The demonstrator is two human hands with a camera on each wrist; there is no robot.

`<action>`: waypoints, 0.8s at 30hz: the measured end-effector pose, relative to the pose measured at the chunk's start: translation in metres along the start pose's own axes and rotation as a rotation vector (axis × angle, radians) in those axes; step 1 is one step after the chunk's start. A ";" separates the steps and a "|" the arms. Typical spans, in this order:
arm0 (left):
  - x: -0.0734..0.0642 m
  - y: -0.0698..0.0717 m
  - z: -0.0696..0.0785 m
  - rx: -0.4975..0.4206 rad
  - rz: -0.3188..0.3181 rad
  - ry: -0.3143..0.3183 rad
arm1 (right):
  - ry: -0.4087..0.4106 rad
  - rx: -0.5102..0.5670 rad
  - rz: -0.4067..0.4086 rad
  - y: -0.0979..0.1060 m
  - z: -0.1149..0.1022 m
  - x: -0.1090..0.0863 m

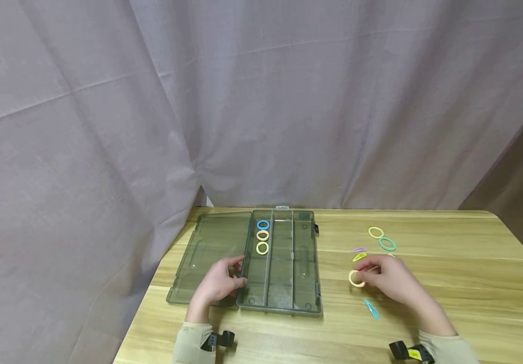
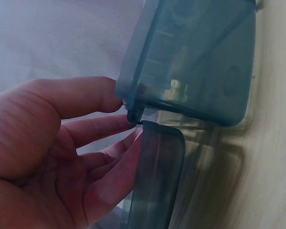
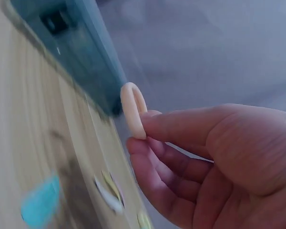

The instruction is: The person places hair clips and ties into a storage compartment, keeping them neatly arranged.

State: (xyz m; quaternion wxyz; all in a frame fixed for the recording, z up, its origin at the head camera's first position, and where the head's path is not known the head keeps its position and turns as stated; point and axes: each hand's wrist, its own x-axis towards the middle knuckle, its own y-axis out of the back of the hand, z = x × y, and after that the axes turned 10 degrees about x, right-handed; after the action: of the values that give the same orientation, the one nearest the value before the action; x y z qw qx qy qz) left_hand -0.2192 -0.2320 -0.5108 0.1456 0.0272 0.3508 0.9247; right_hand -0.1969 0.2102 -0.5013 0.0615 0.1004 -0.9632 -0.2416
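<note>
My right hand (image 1: 390, 278) pinches a pale peach hair tie (image 3: 132, 110) between thumb and fingertips, raised over the table right of the box. The left hand (image 1: 219, 281) rests at the hinge side of a translucent grey-green divided box (image 1: 283, 309); its thumb and fingers, fairly straight, touch the edge there. Flat to the left lies the box's lid (image 1: 216, 237), opened out. Inside the left compartment, a blue hair tie (image 1: 263, 225), a peach one (image 1: 263, 235) and a yellow one (image 1: 262, 248) form a column.
Near the right hand lie a purple hair clip (image 1: 359, 249), a yellow clip (image 1: 360, 257) and a blue clip (image 1: 371, 309). Farther back are a yellow hair tie (image 1: 376, 232) and a green one (image 1: 387, 244). A grey curtain (image 1: 279, 111) hangs behind the wooden table (image 1: 461, 263).
</note>
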 end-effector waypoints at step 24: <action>0.001 0.000 0.000 0.011 0.008 -0.007 | 0.259 0.024 -0.201 -0.124 -0.076 0.074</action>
State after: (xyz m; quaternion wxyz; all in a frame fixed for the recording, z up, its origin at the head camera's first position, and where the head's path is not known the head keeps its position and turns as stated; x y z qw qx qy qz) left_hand -0.2202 -0.2318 -0.5103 0.1431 0.0328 0.3551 0.9232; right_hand -0.2354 0.0524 -0.4890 0.1594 0.2273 -0.9351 -0.2201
